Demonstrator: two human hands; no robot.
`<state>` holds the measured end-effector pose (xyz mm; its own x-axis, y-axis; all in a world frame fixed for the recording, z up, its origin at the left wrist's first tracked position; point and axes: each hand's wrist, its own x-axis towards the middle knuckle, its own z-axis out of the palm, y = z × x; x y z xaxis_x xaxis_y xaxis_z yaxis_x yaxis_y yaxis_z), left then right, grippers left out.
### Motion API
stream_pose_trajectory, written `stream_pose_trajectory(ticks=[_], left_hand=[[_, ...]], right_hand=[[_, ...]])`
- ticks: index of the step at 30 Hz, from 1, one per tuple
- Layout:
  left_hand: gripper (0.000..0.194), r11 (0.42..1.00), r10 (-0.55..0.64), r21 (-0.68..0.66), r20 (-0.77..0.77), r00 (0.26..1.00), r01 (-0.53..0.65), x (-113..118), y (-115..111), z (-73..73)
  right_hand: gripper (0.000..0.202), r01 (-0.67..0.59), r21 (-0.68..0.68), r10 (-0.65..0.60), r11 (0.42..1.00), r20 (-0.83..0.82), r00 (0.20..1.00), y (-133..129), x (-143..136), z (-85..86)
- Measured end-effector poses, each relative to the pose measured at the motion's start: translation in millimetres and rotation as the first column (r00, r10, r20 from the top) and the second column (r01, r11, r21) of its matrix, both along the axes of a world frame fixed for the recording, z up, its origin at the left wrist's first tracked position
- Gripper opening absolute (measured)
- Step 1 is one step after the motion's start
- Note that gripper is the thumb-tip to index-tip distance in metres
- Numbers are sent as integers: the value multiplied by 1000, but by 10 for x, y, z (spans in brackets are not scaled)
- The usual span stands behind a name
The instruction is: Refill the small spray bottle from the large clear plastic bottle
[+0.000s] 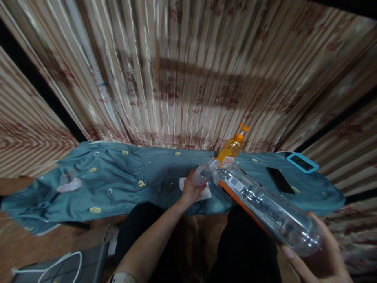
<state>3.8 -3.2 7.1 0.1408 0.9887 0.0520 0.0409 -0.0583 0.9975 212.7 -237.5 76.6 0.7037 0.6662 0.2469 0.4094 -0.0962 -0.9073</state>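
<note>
My right hand is wrapped round the base of a large clear plastic bottle with an orange label edge, tilted so its neck points up and left. That neck meets or overlaps the top of a small clear container, which my left hand grips. Whether any liquid passes between them cannot be made out. A white cloth or tissue lies beneath my left hand. Just behind the two necks stands an orange pump bottle, partly covered by them.
On the blue-green patterned cloth lie a dark phone and a blue-framed device at right, and a crumpled clear plastic item at left. A white cable rests on a dark surface at lower left.
</note>
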Motion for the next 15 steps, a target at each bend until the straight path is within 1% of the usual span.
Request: stream_pose_trajectory(ticks=[6,11,15], left_hand=[[56,1000,-6,26,3,1000,6,-3,1,-10],[55,1000,-14,26,-9,1000,14,-6,1,-11],[56,1000,-15,13,-10,1000,15,-4,0,1]], right_hand=[[109,18,45,-22,999,98,995,-4,-91,66],[112,-20,61,16,998,64,998,-18,-50,55],[110,-16,54,13,998,54,998,-19,-18,26]])
